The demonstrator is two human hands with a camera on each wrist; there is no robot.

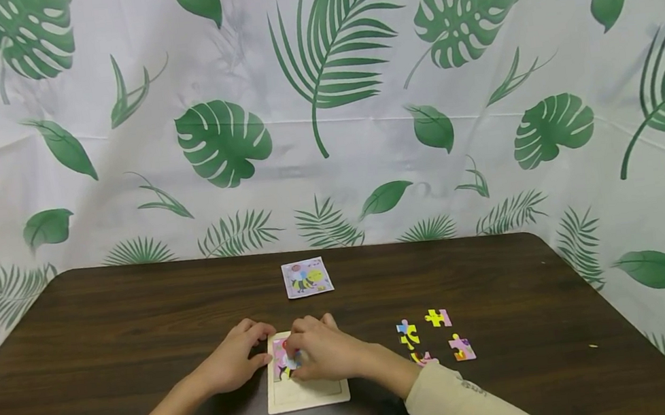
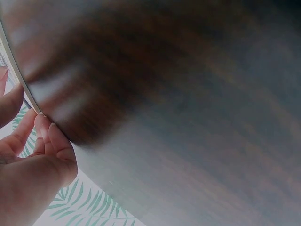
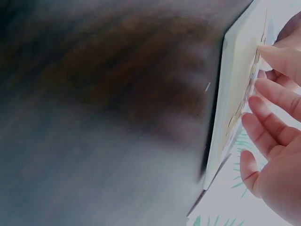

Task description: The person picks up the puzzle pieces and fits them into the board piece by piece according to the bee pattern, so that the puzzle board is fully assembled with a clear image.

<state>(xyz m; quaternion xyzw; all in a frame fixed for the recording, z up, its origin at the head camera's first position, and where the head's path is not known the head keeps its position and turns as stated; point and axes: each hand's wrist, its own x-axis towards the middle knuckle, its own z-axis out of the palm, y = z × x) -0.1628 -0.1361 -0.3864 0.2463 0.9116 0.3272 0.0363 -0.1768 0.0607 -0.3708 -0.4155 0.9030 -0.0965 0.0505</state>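
Assembly seems midway: left hand (image 1: 231, 361) grips board (image 1: 308, 398) with bent fingers (image 2: 61, 142); right hand (image 1: 329, 353) covers pieces (image 1: 280, 364), pinch unclear, likely needing careful seating next.

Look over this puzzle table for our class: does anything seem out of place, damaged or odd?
One small thing: a pale fleck lies on the dark table, right of the loose puzzle pieces. It looks odd because it's far smaller than any piece; I can't tell what it is. No visible damage stands out.

both hands (image 1: 230, 364) (image 1: 327, 353) at puzzle board (image 1: 311, 397)
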